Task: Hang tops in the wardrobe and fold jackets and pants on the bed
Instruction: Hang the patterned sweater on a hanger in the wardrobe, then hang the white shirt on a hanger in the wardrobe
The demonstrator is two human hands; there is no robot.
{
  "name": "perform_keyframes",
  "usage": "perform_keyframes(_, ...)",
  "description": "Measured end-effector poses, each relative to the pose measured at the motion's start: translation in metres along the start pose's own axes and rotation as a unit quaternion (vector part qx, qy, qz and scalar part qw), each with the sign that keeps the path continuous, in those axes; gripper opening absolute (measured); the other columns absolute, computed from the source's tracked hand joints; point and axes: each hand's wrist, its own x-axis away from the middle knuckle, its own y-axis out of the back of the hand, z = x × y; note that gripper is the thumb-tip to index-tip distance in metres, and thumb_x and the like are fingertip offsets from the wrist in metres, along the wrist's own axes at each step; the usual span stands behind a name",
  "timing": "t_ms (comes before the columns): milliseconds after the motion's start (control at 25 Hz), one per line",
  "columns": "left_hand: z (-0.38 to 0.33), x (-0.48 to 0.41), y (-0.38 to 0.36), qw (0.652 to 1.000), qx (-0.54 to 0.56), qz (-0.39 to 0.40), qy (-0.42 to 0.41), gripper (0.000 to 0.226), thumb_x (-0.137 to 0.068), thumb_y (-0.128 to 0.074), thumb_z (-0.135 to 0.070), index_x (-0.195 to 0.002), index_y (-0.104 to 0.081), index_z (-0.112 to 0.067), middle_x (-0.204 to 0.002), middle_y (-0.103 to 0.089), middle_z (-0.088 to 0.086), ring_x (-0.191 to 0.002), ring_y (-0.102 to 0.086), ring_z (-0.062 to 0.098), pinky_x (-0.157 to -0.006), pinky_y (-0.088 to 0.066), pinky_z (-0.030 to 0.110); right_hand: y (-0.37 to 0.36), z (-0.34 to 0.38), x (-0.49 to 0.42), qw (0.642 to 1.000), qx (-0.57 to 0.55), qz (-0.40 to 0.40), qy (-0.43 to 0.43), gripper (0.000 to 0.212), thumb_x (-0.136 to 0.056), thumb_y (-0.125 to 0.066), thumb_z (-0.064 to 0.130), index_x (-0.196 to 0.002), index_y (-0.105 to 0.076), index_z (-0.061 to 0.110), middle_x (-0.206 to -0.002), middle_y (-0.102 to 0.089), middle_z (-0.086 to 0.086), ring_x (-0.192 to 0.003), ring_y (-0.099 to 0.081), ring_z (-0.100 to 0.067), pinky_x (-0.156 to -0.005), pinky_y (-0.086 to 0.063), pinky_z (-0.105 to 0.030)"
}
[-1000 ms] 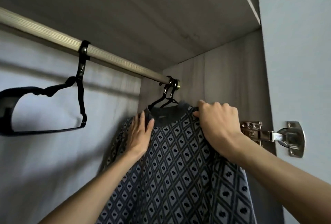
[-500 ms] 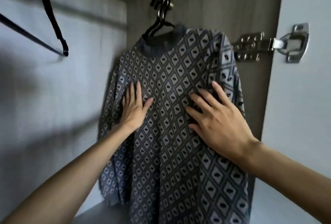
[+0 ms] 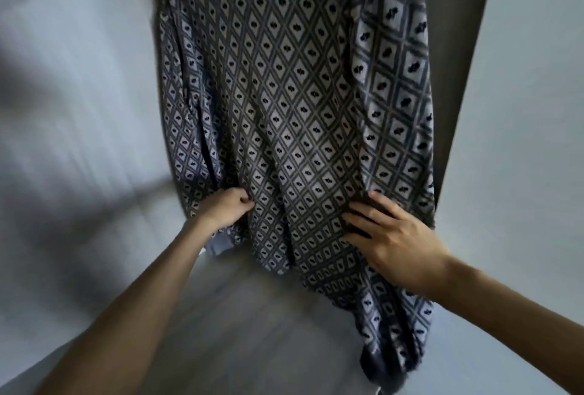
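Grey-blue knitted top [image 3: 294,94]: pale diamond lattice, dark navy motif centred in each diamond, dark navy cuff. Wardrobe back panel [image 3: 79,94]: plain pale grey. Wardrobe floor [image 3: 252,331]: grey.

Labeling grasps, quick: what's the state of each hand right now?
Left hand: closed, pinching the top.
Right hand: open, flat on the top.
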Motion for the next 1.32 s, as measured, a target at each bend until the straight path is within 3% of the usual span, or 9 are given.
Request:
perform_keyframes(120,-0.056,0.05,0.008,0.996,-0.011,-0.055,-0.065,0.024,-0.095,-0.05,-0.051,-0.085,-0.061,-0.031,-0.08,-0.071,-0.011,-0.075,-0.069,0.015,-0.079,-0.057,0.039,0.016,0.011,0.008,0.974,-0.222,0.024,-0.044,0.021,-0.09,-0.061,0.024,-0.107,-0.072,0.028,-0.101,-0.072,0.008,-0.106,-0.065,-0.012,-0.118,-0.027,-0.039)
perform_keyframes(240,-0.127,0.116,0.011,0.985,0.044,-0.017,-0.163,0.021,-0.094,-0.052,-0.05,-0.089,-0.061,-0.032,-0.077,-0.072,-0.014,-0.07,-0.069,0.006,-0.077,-0.057,0.036,0.063,0.022,0.038,0.833,-0.501,0.063,-0.226,0.018,-0.097,-0.062,0.018,-0.11,-0.071,0.025,-0.087,-0.074,0.01,-0.082,-0.069,-0.005,-0.086,-0.051,-0.024)
perform_keyframes(320,-0.172,0.16,0.006,0.972,0.081,0.05,-0.215,0.014,-0.097,-0.055,-0.041,-0.093,-0.061,-0.029,-0.081,-0.073,-0.01,-0.073,-0.07,0.005,-0.079,-0.057,0.037,0.096,0.025,0.081,0.786,-0.535,0.071,-0.301,0.017,-0.096,-0.061,0.012,-0.105,-0.072,0.022,-0.082,-0.074,0.006,-0.077,-0.069,-0.007,-0.076,-0.051,-0.021)
perform_keyframes(520,-0.291,0.269,-0.056,0.932,0.093,0.179,-0.3,0.012,-0.098,-0.057,-0.031,-0.101,-0.062,-0.021,-0.088,-0.073,-0.004,-0.081,-0.071,0.008,-0.081,-0.054,0.034,0.171,0.045,0.261,0.729,-0.505,0.176,-0.428,0.019,-0.098,-0.054,0.021,-0.104,-0.07,0.03,-0.085,-0.074,0.01,-0.076,-0.069,-0.008,-0.083,-0.055,-0.036)
perform_keyframes(640,-0.364,0.335,-0.116,0.898,0.066,0.264,-0.347,0.015,-0.099,-0.056,-0.032,-0.108,-0.061,-0.022,-0.094,-0.072,-0.006,-0.084,-0.07,0.007,-0.086,-0.054,0.037,0.213,0.066,0.373,0.699,-0.467,0.237,-0.486,0.016,-0.098,-0.055,0.027,-0.107,-0.068,0.031,-0.086,-0.074,0.009,-0.074,-0.07,-0.006,-0.075,-0.052,-0.025)
perform_keyframes(800,-0.467,0.421,-0.192,0.828,0.018,0.367,-0.424,0.02,-0.1,-0.054,-0.031,-0.116,-0.06,-0.022,-0.099,-0.072,-0.004,-0.089,-0.068,0.008,-0.092,-0.051,0.032,0.27,0.107,0.505,0.645,-0.436,0.26,-0.57,0.014,-0.096,-0.059,0.024,-0.106,-0.069,0.021,-0.084,-0.073,0.005,-0.072,-0.07,-0.013,-0.073,-0.054,-0.022)
perform_keyframes(1000,-0.595,0.526,-0.279,0.714,-0.044,0.424,-0.555,0.023,-0.098,-0.054,-0.029,-0.119,-0.059,-0.021,-0.096,-0.071,-0.004,-0.088,-0.063,0.013,-0.077,-0.046,0.021,0.337,0.163,0.643,0.549,-0.375,0.232,-0.71,0.013,-0.097,-0.058,0.026,-0.105,-0.068,0.022,-0.083,-0.073,0.004,-0.069,-0.069,-0.009,-0.068,-0.049,-0.017)
perform_keyframes(1120,-0.658,0.589,-0.333,0.623,-0.081,0.446,-0.637,0.024,-0.098,-0.055,-0.035,-0.118,-0.059,-0.022,-0.094,-0.069,-0.009,-0.089,-0.063,0.011,-0.08,-0.045,0.025,0.375,0.209,0.714,0.449,-0.329,0.207,-0.804,0.017,-0.098,-0.055,0.028,-0.109,-0.068,0.022,-0.087,-0.074,0.004,-0.071,-0.069,-0.008,-0.075,-0.052,-0.021)
perform_keyframes(1320,-0.727,0.704,-0.404,0.481,-0.1,0.505,-0.709,0.019,-0.097,-0.056,-0.039,-0.108,-0.061,-0.024,-0.092,-0.068,-0.011,-0.088,-0.063,0.009,-0.083,-0.047,0.029,0.431,0.316,0.799,0.252,-0.228,0.118,-0.933,0.014,-0.1,-0.053,0.026,-0.107,-0.065,0.027,-0.087,-0.073,0.007,-0.074,-0.069,-0.007,-0.054,-0.041,-0.007)
